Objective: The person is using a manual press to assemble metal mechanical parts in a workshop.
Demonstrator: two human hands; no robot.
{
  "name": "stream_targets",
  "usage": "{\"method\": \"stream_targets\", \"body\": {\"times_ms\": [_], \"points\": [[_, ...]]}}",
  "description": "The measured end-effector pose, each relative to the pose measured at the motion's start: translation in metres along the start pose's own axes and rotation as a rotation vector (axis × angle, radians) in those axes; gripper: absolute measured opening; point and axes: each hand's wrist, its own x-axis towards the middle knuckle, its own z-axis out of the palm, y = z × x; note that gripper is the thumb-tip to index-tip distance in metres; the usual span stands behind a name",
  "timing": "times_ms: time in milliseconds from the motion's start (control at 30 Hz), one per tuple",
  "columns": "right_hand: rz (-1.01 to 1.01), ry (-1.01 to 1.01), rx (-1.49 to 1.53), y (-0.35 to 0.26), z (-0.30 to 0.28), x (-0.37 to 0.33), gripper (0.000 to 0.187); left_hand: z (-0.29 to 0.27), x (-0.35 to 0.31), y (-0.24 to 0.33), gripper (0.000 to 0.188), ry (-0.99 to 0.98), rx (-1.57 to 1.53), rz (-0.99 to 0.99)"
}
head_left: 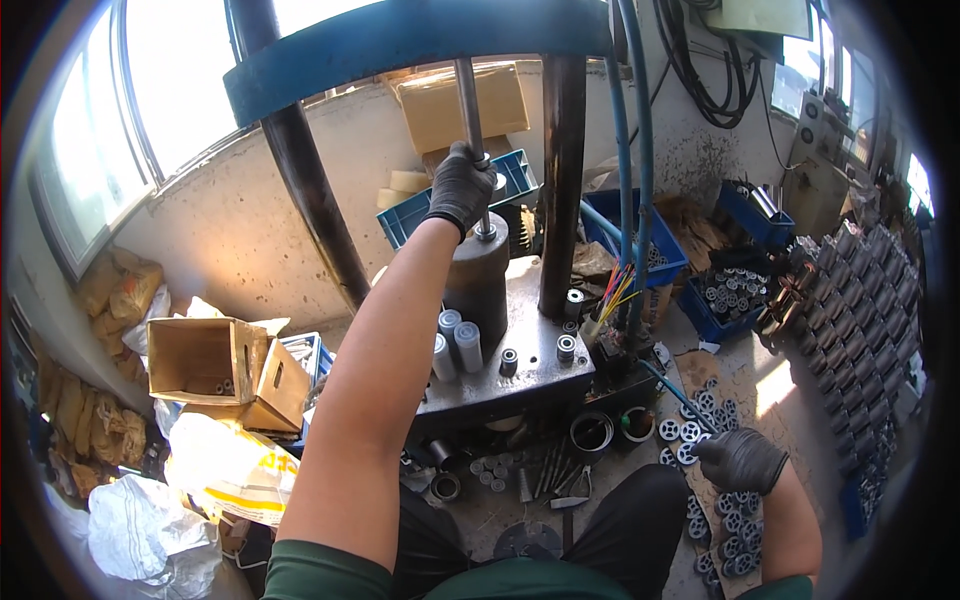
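My left hand (pixel 464 190), in a dark glove, is raised and closed around the upright metal rod (pixel 467 100) of a blue press; its fingertips are partly hidden. Below it, the rod meets a thick dark steel cylinder (pixel 478 285) standing on the press's metal table (pixel 535 335). In front of that cylinder stand several grey tubes (pixel 466 345). Small ring-shaped metal parts (pixel 566 347) sit toward the table's right side. Low on the right, my gloved right hand (pixel 742 460) is closed on the end of a thin blue lever (pixel 680 396).
Dark posts (pixel 563 180) flank the cylinder, under a blue crossbeam (pixel 420 45). Spoked metal wheels (pixel 735 525) lie on cardboard at right, near stacked dark tubes (pixel 850 300). Blue crates (pixel 655 245) stand behind. At left are a wooden box (pixel 205 360) and sacks (pixel 225 465).
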Motion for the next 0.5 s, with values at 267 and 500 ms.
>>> {"method": "stream_targets", "body": {"times_ms": [267, 500], "points": [[-0.120, -0.006, -0.004, 0.003, 0.003, 0.001, 0.026, -0.002, 0.001, -0.004, 0.021, -0.017, 0.031, -0.002], [-0.102, 0.087, 0.024, 0.006, 0.006, 0.002, 0.025, -0.010, -0.001, 0.000, 0.021, -0.028, -0.018, -0.046]]}}
